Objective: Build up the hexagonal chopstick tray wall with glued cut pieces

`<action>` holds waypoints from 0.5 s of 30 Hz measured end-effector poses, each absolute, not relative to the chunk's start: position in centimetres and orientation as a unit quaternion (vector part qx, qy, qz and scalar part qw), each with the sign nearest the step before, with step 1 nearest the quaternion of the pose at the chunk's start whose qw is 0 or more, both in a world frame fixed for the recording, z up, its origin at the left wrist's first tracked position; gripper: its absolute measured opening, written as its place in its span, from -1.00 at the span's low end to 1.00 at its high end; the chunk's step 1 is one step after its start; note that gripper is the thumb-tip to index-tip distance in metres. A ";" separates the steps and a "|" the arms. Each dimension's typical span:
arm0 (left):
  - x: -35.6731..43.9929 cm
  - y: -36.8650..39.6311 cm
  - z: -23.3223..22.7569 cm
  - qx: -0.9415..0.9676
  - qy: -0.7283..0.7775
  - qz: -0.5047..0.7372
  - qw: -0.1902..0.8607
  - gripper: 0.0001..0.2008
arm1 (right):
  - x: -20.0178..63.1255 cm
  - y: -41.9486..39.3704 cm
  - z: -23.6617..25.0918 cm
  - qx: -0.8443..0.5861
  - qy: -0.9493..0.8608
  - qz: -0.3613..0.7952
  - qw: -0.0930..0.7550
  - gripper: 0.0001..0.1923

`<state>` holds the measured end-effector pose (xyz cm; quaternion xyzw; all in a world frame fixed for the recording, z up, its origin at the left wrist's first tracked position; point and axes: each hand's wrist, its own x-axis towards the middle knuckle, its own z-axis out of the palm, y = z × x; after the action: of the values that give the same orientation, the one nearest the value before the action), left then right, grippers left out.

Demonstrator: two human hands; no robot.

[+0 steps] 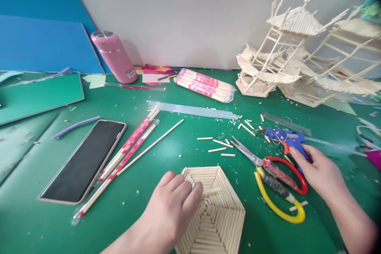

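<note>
Polygonal stick panel (224,218) is laid on the green table (166,156) at six o'clock. Over its middle, a short stick (212,191) is pinched in the curled left hand (177,206); whether the panel is also touched cannot be told. At two o'clock from the panel, a blue glue gun (290,137) is gripped by the right hand (321,170), its nozzle pointed toward nine o'clock. Between panel and right hand, scissors (275,172) are set down. Cut pieces (217,150) are scattered at twelve o'clock, with a wrapped stick bundle (205,85) placed beyond. At ten, a phone (85,162) is laid; at one, a stick tower (263,77) is stood.
</note>
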<state>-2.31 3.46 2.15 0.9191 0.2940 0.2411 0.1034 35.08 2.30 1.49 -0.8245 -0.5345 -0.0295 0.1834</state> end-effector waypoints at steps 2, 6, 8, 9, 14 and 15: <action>-2.4 3.6 2.2 0.912 0.307 0.247 0.117 -0.85 | 34.7 2.2 1.7 -0.821 -0.536 -0.031 0.194 -0.62; -2.3 3.7 2.4 0.901 0.314 0.256 0.155 -0.86 | 29.7 1.4 4.1 -0.788 -0.550 -0.083 0.262 -0.70; -2.2 3.6 2.6 0.900 0.319 0.251 0.161 -0.86 | 25.4 0.9 5.4 -0.693 -0.640 -0.055 0.329 -0.88; -2.1 3.5 2.6 0.900 0.320 0.247 0.165 -0.85 | 23.1 0.7 5.9 -0.611 -0.713 -0.014 0.344 -0.90; -2.0 3.0 2.8 0.893 0.318 0.248 0.197 -0.82 | 15.7 0.7 5.6 -0.448 -0.827 0.122 0.318 -0.84; -2.0 2.9 2.8 0.890 0.323 0.254 0.199 -0.81 | 15.2 0.8 5.2 -0.450 -0.825 0.124 0.318 -0.83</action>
<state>-2.01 2.88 2.78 0.8896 0.3229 0.2541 0.1994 15.22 0.75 5.20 -0.4501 -0.8253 0.1235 0.3178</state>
